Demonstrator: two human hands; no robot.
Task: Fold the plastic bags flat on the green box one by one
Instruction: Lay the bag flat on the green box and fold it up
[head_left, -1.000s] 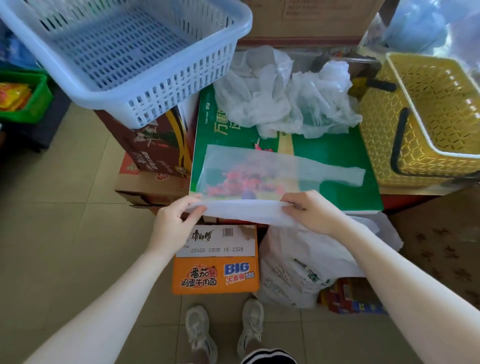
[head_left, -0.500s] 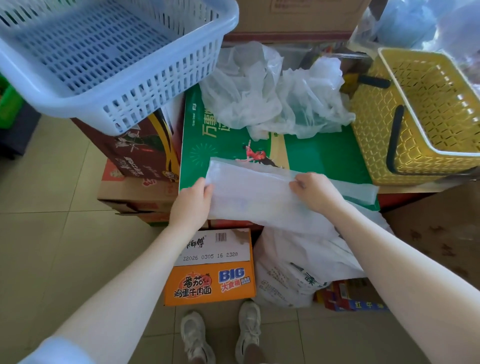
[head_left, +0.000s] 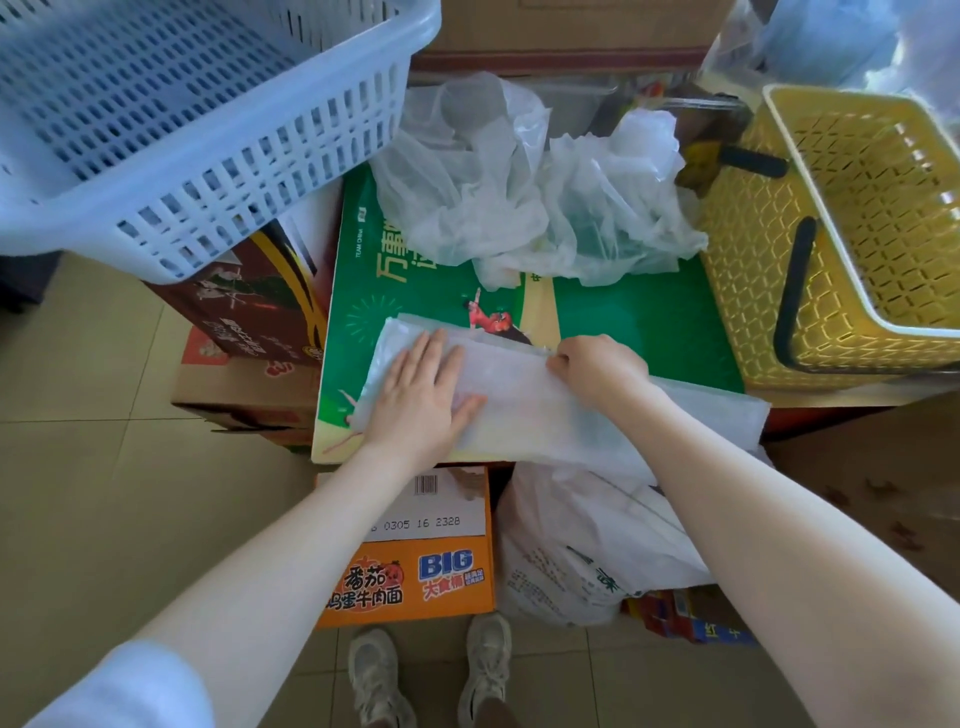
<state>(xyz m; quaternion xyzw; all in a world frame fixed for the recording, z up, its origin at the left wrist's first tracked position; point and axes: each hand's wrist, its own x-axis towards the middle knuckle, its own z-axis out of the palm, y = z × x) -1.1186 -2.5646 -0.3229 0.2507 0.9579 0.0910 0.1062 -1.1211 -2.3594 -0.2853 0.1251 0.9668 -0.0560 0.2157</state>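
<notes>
A translucent white plastic bag (head_left: 524, 405), folded into a long strip, lies on the flat green cardboard box (head_left: 649, 322); the left hand (head_left: 421, 395) presses it flat (fingers straight), the right hand (head_left: 597, 366) pinches its upper edge.

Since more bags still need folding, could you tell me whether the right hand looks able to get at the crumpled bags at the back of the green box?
Probably yes. The crumpled bags lie uncovered beyond the right hand, with bare green box between; but it pinches the folded bag and must let go first.
</notes>
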